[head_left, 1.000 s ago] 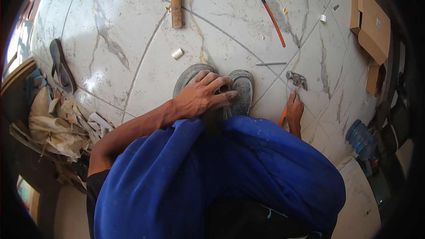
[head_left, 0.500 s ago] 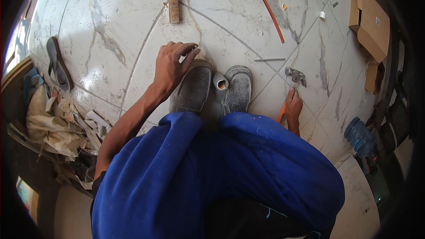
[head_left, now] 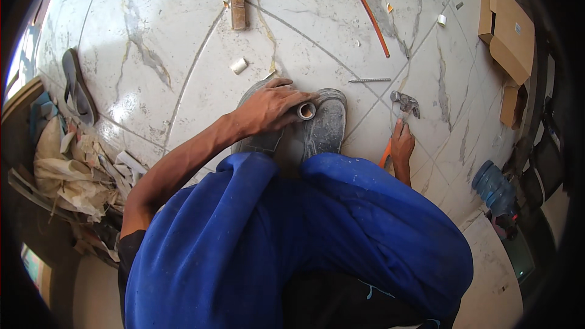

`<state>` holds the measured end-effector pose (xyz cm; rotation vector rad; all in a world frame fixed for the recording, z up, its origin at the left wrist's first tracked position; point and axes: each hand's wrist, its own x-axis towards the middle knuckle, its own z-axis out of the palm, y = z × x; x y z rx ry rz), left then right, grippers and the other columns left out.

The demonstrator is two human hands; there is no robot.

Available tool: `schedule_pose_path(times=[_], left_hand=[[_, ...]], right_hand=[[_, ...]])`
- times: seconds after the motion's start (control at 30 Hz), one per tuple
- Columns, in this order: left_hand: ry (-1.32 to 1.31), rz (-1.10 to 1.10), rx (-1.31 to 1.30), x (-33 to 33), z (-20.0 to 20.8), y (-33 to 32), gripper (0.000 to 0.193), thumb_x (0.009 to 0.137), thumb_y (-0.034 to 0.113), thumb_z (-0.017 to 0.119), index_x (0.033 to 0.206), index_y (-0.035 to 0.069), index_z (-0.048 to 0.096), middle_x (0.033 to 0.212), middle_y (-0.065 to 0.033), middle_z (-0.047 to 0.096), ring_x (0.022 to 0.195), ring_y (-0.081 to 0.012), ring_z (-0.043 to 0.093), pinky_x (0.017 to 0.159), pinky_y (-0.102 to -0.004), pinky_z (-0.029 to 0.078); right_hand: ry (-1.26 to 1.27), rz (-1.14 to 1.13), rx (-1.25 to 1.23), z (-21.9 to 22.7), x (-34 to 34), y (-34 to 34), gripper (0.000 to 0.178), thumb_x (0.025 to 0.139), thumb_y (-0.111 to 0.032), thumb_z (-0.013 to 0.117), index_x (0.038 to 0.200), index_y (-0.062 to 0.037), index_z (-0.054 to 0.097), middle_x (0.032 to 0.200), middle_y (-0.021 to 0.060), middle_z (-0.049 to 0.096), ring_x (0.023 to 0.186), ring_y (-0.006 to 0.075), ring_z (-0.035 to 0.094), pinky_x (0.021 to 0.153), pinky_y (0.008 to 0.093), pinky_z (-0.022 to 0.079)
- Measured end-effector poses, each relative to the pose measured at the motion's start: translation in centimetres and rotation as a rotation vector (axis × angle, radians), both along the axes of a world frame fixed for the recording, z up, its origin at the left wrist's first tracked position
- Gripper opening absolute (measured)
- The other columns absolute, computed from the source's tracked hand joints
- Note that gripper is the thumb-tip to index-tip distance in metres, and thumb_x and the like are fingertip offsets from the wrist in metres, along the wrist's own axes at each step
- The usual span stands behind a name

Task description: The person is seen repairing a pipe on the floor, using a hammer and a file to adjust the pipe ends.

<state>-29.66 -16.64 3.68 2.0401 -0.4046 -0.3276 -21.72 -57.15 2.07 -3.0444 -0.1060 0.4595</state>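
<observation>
A short grey pipe piece (head_left: 306, 111) with a dark brownish hollow stands between my two dusty shoes (head_left: 329, 123). My left hand (head_left: 271, 108) reaches across the left shoe and grips this pipe by its upper end, index finger along the far side; the thumb is mostly hidden. My right hand (head_left: 402, 146) is closed round the orange handle of a claw hammer (head_left: 406, 105), whose metal head rests at the tiles beyond the right shoe. Past the left hand lies a small white pipe offcut (head_left: 239, 66).
A ridged metal rod (head_left: 370, 80), a black-and-red bar (head_left: 373, 21) and a wooden strip (head_left: 238, 0) lie ahead on the tiles. Rightward are an open cardboard box (head_left: 512, 33) and a blue water bottle (head_left: 495, 187); leftward, a flip-flop (head_left: 78, 85) and crumpled scrap (head_left: 76, 167).
My left hand has come back and rightward from beyond the left shoe onto the pipe piece. The white offcut has come into view where that hand was. My right hand stays on the hammer.
</observation>
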Motion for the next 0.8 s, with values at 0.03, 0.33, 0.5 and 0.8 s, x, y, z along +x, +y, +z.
schedule_pose_path(times=[0.03, 0.33, 0.5, 0.8], left_hand=[[0.012, 0.051, -0.017, 0.0, 0.0, 0.0, 0.060, 0.080, 0.021, 0.066, 0.135, 0.011, 0.042, 0.114, -0.0071, 0.063, 0.109, -0.0261, 0.056, 0.104, -0.0429, 0.036], [0.026, 0.226, -0.112, 0.0, 0.3, -0.2, 0.069, 0.071, 0.026, 0.077, 0.129, 0.007, 0.045, 0.111, -0.0074, 0.063, 0.104, -0.0284, 0.058, 0.092, -0.0399, 0.044], [-0.036, 0.279, -0.004, -0.6, 0.5, -0.7, 0.065, 0.071, 0.026, 0.078, 0.126, 0.007, 0.048, 0.108, -0.0070, 0.062, 0.102, -0.0267, 0.058, 0.092, -0.0402, 0.043], [-0.189, 0.320, 0.224, -1.0, 0.1, -2.4, 0.057, 0.070, 0.037, 0.076, 0.114, 0.008, 0.055, 0.097, -0.0048, 0.057, 0.096, -0.0236, 0.055, 0.099, -0.0422, 0.036]], right_hand=[[0.006, -0.006, -0.001, 0.0, 0.0, 0.0, 0.044, 0.098, -0.034, 0.041, 0.076, 0.0018, 0.055, 0.064, 0.0258, 0.058, 0.062, 0.0434, 0.058, 0.058, 0.0486, 0.045], [-0.018, -0.002, 0.010, -0.3, -0.1, -0.4, 0.042, 0.097, -0.033, 0.042, 0.075, 0.0009, 0.054, 0.063, 0.0252, 0.058, 0.061, 0.0432, 0.058, 0.058, 0.0483, 0.045], [-0.033, 0.013, -0.004, -0.3, -0.1, -0.4, 0.042, 0.097, -0.033, 0.042, 0.075, 0.0005, 0.054, 0.063, 0.0252, 0.058, 0.061, 0.0432, 0.058, 0.058, 0.0483, 0.045], [-0.022, -0.009, 0.025, -0.7, -0.2, -0.9, 0.042, 0.097, -0.034, 0.042, 0.077, 0.0005, 0.054, 0.063, 0.0246, 0.058, 0.062, 0.0427, 0.058, 0.059, 0.0482, 0.045]])
